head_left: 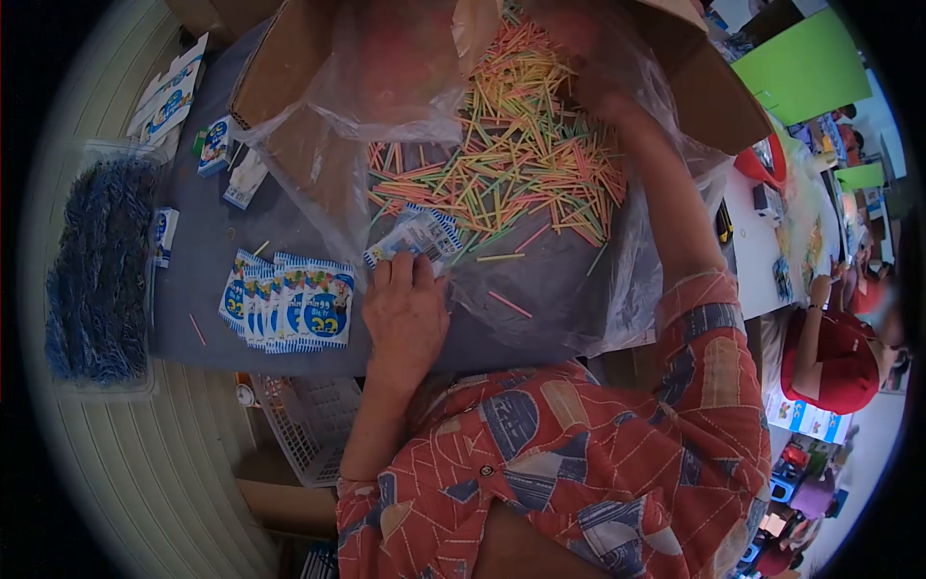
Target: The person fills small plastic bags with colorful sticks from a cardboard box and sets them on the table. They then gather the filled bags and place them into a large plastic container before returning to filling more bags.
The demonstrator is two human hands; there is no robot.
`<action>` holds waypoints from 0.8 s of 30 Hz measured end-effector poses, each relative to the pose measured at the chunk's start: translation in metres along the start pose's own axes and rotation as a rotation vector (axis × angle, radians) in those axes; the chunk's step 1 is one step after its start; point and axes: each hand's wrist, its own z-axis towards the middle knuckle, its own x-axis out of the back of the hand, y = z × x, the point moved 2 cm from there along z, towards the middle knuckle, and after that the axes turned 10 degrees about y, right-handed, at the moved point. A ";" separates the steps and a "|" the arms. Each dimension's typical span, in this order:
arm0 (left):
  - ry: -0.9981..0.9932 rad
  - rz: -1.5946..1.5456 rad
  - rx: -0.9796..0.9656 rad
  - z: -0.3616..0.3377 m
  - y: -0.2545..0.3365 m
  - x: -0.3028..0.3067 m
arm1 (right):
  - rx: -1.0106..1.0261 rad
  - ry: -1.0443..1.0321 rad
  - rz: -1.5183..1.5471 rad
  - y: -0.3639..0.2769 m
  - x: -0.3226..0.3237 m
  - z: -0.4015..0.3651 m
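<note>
My left hand [406,307] is on the grey table, its fingers curled over the lower edge of small blue-and-white plastic packets [417,236]. Left of it, a fanned row of similar printed packets [299,304] lies on the table. My right arm stretches forward to the pile of thin coloured sticks [526,164], pink, yellow and green, spread out of a clear plastic bag [641,261]. At the pile's far right side my right hand [584,58] is smeared by motion, so its fingers cannot be made out.
An open cardboard box [709,92] stands around the far end of the pile. At left are a clear tub of dark blue strips [101,270] and small printed cartons [214,147]. Below the table edge sits a white basket [313,420]. A person in red [834,357] is at the right.
</note>
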 end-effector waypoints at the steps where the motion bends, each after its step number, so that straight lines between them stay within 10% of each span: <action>1: -0.021 -0.027 0.001 0.000 0.000 0.002 | 0.013 0.067 0.067 -0.003 0.021 -0.001; 5: -0.053 -0.040 0.013 0.001 -0.001 0.008 | 0.059 0.279 0.256 -0.015 0.077 -0.013; 7: -0.010 0.003 0.012 0.003 0.002 0.005 | -0.783 -0.053 1.289 -0.009 0.044 -0.031; 10: -0.014 0.125 0.019 0.004 0.008 -0.009 | -0.793 0.044 1.871 -0.031 0.032 -0.052; 16: 0.059 0.189 -0.072 -0.006 -0.002 -0.023 | -0.896 -0.237 2.286 -0.057 0.012 -0.073; 24: 0.143 0.109 0.000 -0.003 0.005 -0.012 | -0.900 -0.114 2.005 -0.118 0.030 -0.081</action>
